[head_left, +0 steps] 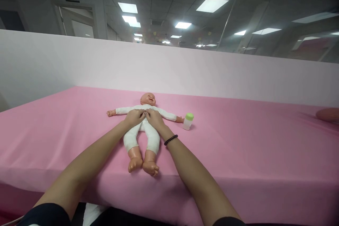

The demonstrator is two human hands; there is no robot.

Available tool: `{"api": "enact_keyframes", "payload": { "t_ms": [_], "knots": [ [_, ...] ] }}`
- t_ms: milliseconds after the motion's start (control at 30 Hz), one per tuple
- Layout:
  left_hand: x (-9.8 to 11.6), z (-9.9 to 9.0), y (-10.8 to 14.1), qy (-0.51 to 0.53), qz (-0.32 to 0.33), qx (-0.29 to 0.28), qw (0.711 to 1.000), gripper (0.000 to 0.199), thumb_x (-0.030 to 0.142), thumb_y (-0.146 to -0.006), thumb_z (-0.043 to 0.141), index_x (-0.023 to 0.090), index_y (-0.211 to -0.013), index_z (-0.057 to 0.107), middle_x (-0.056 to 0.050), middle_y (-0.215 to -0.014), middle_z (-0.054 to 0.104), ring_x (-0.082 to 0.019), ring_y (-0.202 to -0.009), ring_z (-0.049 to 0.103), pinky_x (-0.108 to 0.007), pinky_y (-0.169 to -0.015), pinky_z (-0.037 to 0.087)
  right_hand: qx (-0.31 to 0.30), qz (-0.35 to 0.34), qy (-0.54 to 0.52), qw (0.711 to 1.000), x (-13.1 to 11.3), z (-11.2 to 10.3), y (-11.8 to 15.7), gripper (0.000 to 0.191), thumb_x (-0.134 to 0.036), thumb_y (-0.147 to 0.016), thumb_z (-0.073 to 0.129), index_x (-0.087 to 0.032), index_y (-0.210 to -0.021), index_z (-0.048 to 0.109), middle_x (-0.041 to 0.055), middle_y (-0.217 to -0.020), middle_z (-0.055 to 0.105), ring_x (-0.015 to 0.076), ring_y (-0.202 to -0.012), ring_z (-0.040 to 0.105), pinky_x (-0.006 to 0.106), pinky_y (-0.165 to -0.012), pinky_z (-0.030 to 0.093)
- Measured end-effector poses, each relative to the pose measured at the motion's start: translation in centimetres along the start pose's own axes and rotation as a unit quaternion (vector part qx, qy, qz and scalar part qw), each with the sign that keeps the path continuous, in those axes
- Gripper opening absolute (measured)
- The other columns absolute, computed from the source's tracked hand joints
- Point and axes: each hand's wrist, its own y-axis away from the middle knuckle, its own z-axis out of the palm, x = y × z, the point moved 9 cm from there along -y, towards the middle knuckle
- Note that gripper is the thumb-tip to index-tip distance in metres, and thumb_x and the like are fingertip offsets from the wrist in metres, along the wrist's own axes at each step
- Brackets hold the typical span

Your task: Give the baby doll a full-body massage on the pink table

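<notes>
Showing through the glass (164, 10), well behind and left of the doll (145, 125): a door (82, 27). White wall (185, 69) runs the full width beyond the doll's head. Pink cloth-covered table (251, 141) under the doll, extending well past it both sides.

Left sleeve (46, 214), dark, sits near-left of the doll; bare forearm reaches from it up to the doll's chest. Left hand (135, 117) rests on the doll's left-of-picture chest side, fingers bent inward to the midline. Grip: fingertips bunched; can't tell if they pinch the white suit (152, 137) or just press on it.

Doll itself: on its back on the table, head toward the wall, arms straight out, feet near the table's front edge, dressed in the suit.

Right hand (155, 118) mirrors on the other chest side, fingertips right beside the left ones. Same grip story: bunched, can't tell what's pinched. Black coiled bracelet (171, 140) on that wrist, just right of the doll's legs.

Small bottle (188, 122), green cap, upright with a slight tilt in view, right by the doll's outstretched hand; contact unclear. Well right of the doll, brownish rounded item (328, 114), cut off by frame edge.
</notes>
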Motion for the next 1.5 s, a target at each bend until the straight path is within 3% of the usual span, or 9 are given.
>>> {"api": "enact_keyframes", "payload": {
  "t_ms": [100, 200, 300, 433, 767, 1033, 1133, 1300, 1500],
  "knots": [
    [-0.8, 1.4, -0.4, 0.066, 0.041, -0.019, 0.997, 0.052, 0.032, -0.101, 0.033, 0.017, -0.142, 0.061, -0.011, -0.145, 0.063, -0.026, -0.136, 0.057, -0.04, -0.116, 0.041, -0.037, -0.003, -0.041, 0.998, 1.3, 1.4, -0.5, 0.054, -0.026, -0.106, 0.033, -0.01, -0.156, 0.046, 0.0113, -0.163, 0.04, 0.0197, -0.154, 0.033, 0.033, -0.127, 0.022],
    [-2.7, 3.2, -0.8, 0.071, 0.006, -0.072, 0.995, 0.059, 0.037, -0.103, 0.029, 0.017, -0.157, 0.044, -0.009, -0.166, 0.035, -0.026, -0.157, 0.026, -0.046, -0.127, 0.021, -0.075, 0.043, -0.052, 0.995, 3.2, 2.6, -0.7, 0.06, -0.039, -0.108, 0.032, -0.019, -0.165, 0.028, 0.0067, -0.172, 0.014, 0.0229, -0.161, 0.01, 0.047, -0.13, 0.007],
    [-4.3, 3.8, -0.8, 0.059, -0.052, -0.107, 0.991, 0.064, 0.047, -0.104, 0.03, 0.022, -0.163, 0.034, -0.01, -0.17, 0.02, -0.03, -0.16, 0.013, -0.056, -0.127, 0.014, -0.084, 0.086, -0.036, 0.992, 4.7, 2.7, -0.7, 0.069, -0.055, -0.106, 0.031, -0.024, -0.167, 0.019, 0.007, -0.173, 0.007, 0.0244, -0.161, 0.004, 0.057, -0.128, 0.002],
    [-6.1, 3.4, -0.2, 0.039, -0.128, -0.12, 0.984, 0.073, 0.059, -0.103, 0.025, 0.022, -0.166, 0.023, -0.012, -0.171, 0.014, -0.035, -0.16, 0.008, -0.067, -0.123, 0.008, -0.075, 0.163, -0.004, 0.984, 6.4, 2.1, -0.1, 0.087, -0.07, -0.101, 0.027, -0.014, -0.167, 0.016, 0.0132, -0.172, 0.012, 0.0257, -0.161, 0.009, 0.058, -0.128, 0.0],
    [-10.1, 3.6, 0.4, -0.047, -0.238, -0.115, 0.963, 0.078, 0.062, -0.102, 0.014, 0.017, -0.162, 0.033, -0.018, -0.171, 0.017, -0.038, -0.16, 0.007, -0.071, -0.122, 0.006, -0.05, 0.308, 0.082, 0.947, 10.4, 0.2, 1.8, 0.085, -0.061, -0.105, 0.015, 0.002, -0.163, 0.019, 0.0229, -0.169, 0.016, 0.0284, -0.16, 0.012, 0.059, -0.127, 0.0],
    [-11.8, 2.3, 1.4, -0.163, -0.198, -0.098, 0.962, 0.068, 0.051, -0.103, 0.023, 0.023, -0.163, 0.033, -0.013, -0.171, 0.02, -0.038, -0.16, 0.009, -0.071, -0.121, 0.001, -0.038, 0.314, 0.168, 0.934, 12.7, -0.7, 2.1, 0.074, -0.042, -0.104, 0.024, 0.004, -0.162, 0.024, 0.0222, -0.168, 0.021, 0.0278, -0.159, 0.013, 0.06, -0.127, 0.0],
    [-11.8, 2.2, 1.6, -0.183, -0.191, -0.099, 0.959, 0.068, 0.052, -0.102, 0.028, 0.024, -0.163, 0.034, -0.013, -0.171, 0.023, -0.039, -0.159, 0.012, -0.072, -0.121, 0.003, -0.027, 0.326, 0.179, 0.928, 13.2, -1.3, 2.4, 0.077, -0.049, -0.102, 0.033, 0.002, -0.16, 0.029, 0.0251, -0.166, 0.024, 0.0321, -0.158, 0.016, 0.063, -0.125, 0.001],
    [-12.1, 1.4, 1.7, -0.212, -0.199, -0.086, 0.953, 0.067, 0.042, -0.097, 0.035, 0.023, -0.162, 0.035, -0.018, -0.165, 0.036, -0.042, -0.154, 0.023, -0.075, -0.118, 0.007, 0.013, 0.344, 0.152, 0.927, 13.9, -2.7, 3.0, 0.07, -0.055, -0.099, 0.047, -0.001, -0.141, 0.057, 0.0311, -0.145, 0.052, 0.0397, -0.139, 0.043, 0.059, -0.12, 0.02],
    [-15.9, -1.1, 3.2, -0.2, -0.284, -0.06, 0.936, 0.064, 0.04, -0.093, 0.043, 0.018, -0.154, 0.046, -0.026, -0.146, 0.054, -0.045, -0.135, 0.048, -0.076, -0.115, 0.014, 0.038, 0.361, 0.109, 0.926, 14.9, -3.1, 3.6, 0.053, -0.04, -0.097, 0.054, -0.004, -0.135, 0.058, 0.0276, -0.136, 0.055, 0.0393, -0.133, 0.046, 0.049, -0.114, 0.029]
  ]
}}
